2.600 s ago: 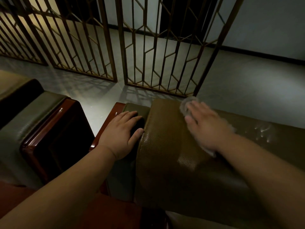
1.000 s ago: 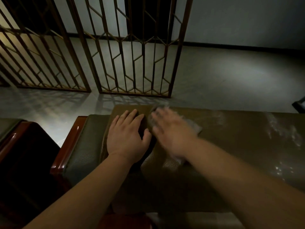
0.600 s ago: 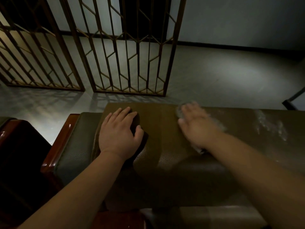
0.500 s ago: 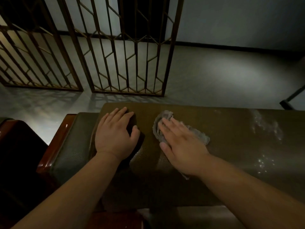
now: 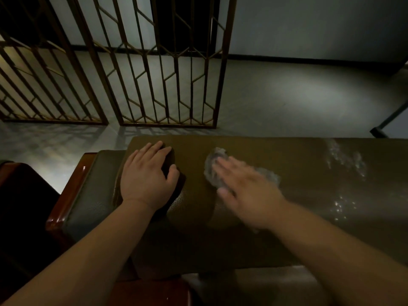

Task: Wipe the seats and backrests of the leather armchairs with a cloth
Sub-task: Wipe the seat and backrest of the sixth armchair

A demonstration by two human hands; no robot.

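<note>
I look down on the top of a brown leather armchair backrest (image 5: 309, 177) that runs across the view. My right hand (image 5: 245, 191) lies flat, fingers straight, pressing a pale grey cloth (image 5: 213, 168) onto the leather; the hand is blurred by motion. The cloth sticks out past my fingertips and beside my palm. My left hand (image 5: 146, 177) rests on the backrest's left end, fingers slightly bent over a dark hollow at the corner. Wet streaks (image 5: 344, 160) shine on the leather at the right.
A padded armrest with a glossy red-brown wooden edge (image 5: 72, 188) adjoins the backrest on the left. Behind the chair stand metal lattice screens (image 5: 167, 69) on a grey floor (image 5: 287, 96). A dark leg of some object (image 5: 384, 124) shows at the far right.
My right hand has kept rubbing the cloth back and forth on the backrest top, now a little right of where it was half a second ago. My left hand has stayed put.
</note>
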